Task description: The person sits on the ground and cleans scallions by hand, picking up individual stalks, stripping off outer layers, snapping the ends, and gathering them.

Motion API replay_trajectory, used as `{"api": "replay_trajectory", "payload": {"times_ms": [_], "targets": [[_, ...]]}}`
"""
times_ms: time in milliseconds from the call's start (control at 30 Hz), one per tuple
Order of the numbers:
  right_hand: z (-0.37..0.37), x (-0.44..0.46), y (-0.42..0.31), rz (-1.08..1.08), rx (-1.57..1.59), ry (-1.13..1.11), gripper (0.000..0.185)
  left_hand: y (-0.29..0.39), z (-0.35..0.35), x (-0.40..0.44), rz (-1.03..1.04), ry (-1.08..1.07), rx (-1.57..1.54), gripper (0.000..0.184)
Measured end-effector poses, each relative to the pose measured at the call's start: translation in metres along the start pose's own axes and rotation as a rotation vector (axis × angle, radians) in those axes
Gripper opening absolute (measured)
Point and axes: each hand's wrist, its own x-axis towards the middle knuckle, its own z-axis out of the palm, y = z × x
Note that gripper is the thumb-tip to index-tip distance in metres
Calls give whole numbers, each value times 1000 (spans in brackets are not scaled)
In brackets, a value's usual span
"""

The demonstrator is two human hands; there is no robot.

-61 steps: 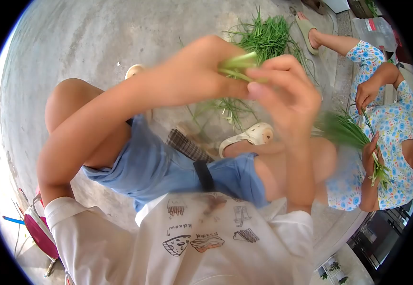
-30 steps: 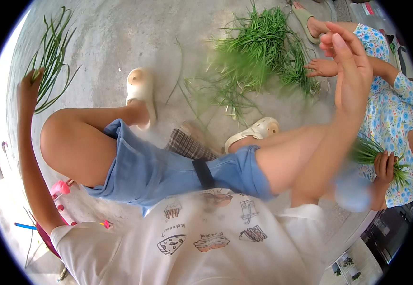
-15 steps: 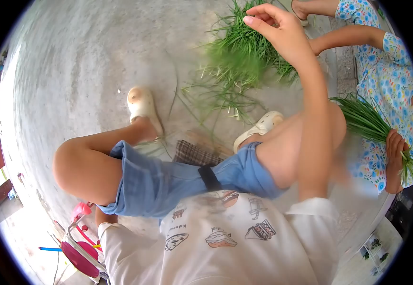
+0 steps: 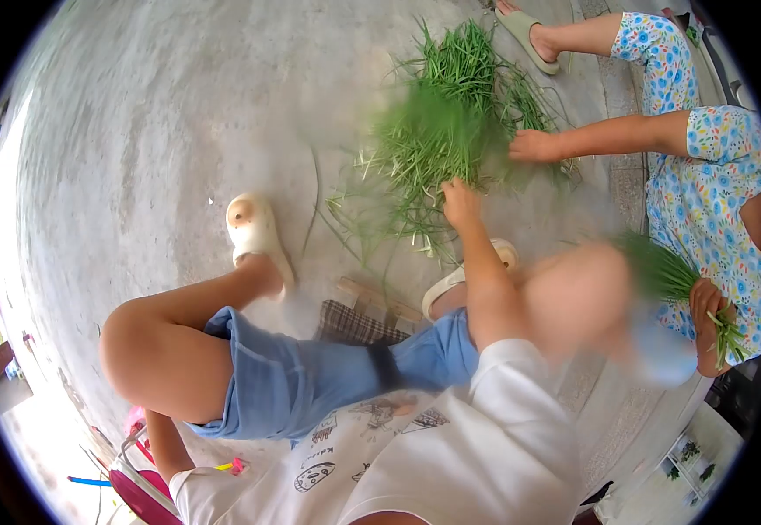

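My right hand [image 4: 462, 203] is at the near edge of a loose pile of long green stalks [image 4: 459, 74] on the concrete floor. Its fingers are drawn together on the stalks there, and its palm faces down. My left forearm [image 4: 167, 448] runs down behind my bent left leg, which hides the left hand. Pale stalk ends and thin loose stalks lie between the pile and my feet. Part of the pile is blurred by a smear in the view.
At the right sits a person in a flowered outfit [image 4: 704, 219], one hand [image 4: 534, 146] at the pile's right side, the other [image 4: 707, 302] holding a bunch of green stalks [image 4: 669, 273]. A checked cloth [image 4: 354, 324] lies between my cream clogs [image 4: 254, 226]. A pink-seated metal item [image 4: 140, 497] stands lower left.
My right hand has come down from above the pile to its near edge, and its fingers have closed. The other person's free hand now shows beside the pile. My left hand stays hidden.
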Motion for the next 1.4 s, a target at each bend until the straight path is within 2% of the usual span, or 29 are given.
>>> {"api": "replay_trajectory", "payload": {"times_ms": [100,200,233,300,333,400,467,500,533,600,700,733,800,833,867,900,933,1000,1067,1133,1200,1233,1300,1400], "targets": [[18,3,-2,83,-22,199,5,-38,-24,26,-93,31,106,18],[6,17,-3,98,4,222,7,-25,-59,49,-43,152,209,18],[-3,23,-5,97,9,236,7,-2,-79,59,13,240,243,18],[-32,41,-4,-41,101,604,14,74,-125,67,149,480,300,18],[-52,51,-4,-44,94,634,14,129,-157,54,170,591,322,19],[-97,67,-7,191,680,689,19,227,-212,16,346,810,114,21],[-143,81,0,152,852,856,23,302,-252,-27,688,829,-142,28],[-177,77,-8,146,1003,936,24,334,-266,-60,850,759,-225,29],[-214,70,-17,134,1156,1011,26,361,-275,-105,919,629,-308,30],[-269,54,-22,18,1231,1057,26,397,-279,-167,1149,571,-313,28],[-338,8,-35,-137,1535,887,26,419,-263,-236,1502,498,-443,24],[-346,-3,-36,-152,1527,912,26,423,-253,-247,1603,469,-495,23],[-355,-22,-39,-325,1728,624,24,430,-235,-258,1680,411,-619,22],[-358,-36,-51,-340,1809,572,21,432,-229,-262,1621,309,-670,23],[-352,-46,-57,-358,1846,472,21,435,-227,-262,1629,306,-670,23],[-343,-56,-62,-369,1881,362,20,437,-222,-260,1536,109,-844,23],[-333,-70,-67,-353,1882,354,20,438,-216,-256,1418,-92,-1008,23],[-314,-89,-79,-283,1949,65,20,440,-202,-242,1379,-157,-1071,23],[-295,-87,-87,-232,1944,29,19,439,-186,-229,1298,-272,-1203,22],[-280,-86,-96,-178,1935,-22,19,438,-176,-242,1321,-313,-1156,22],[-277,-74,-111,-82,2033,0,19,441,-168,-251,1473,-214,-939,21],[-277,-72,-114,-81,2036,-8,19,442,-164,-252,1464,-214,-938,21],[-277,-70,-118,-46,2106,-47,16,443,-157,-252,1663,218,-812,21],[-278,-64,-124,-81,2189,-106,14,441,-158,-244,1681,217,-791,21]]}}
